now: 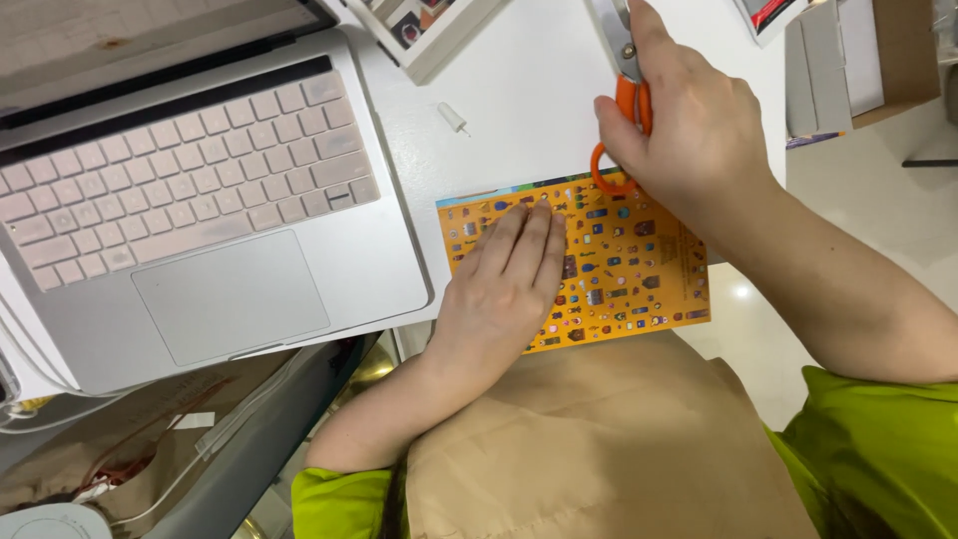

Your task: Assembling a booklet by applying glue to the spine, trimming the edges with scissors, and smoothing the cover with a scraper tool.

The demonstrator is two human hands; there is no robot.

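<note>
**A:** Looking straight down at the white table — the left hand lies flat on an orange sticker sheet, fingers straight and pressed together, palm down.

**B:** Pinning it, by the look of it. The sheet sits at the table's near edge, its lower strip hanging just over the person's lap, so a flat palm stops it sliding.

**A:** And the right hand comes in from above with orange-handled scissors. The fingers are curled through the loops, clamped on the handles; one loop rests at the sheet's top edge.

**B:** The blades?

**A:** They point away, up toward the top of the frame, and are cut off there — I can't tell whether they stand open or closed.

**B:** What else is around?

**A:** A silver laptop to the left, lid open, pale pink keys, just beside the sheet but not touching it. A small white cap lies on the table between laptop and scissors. Top right, the edge of a cardboard box.

**B:** Green sleeves on both arms, tan cloth across the lap.
</note>
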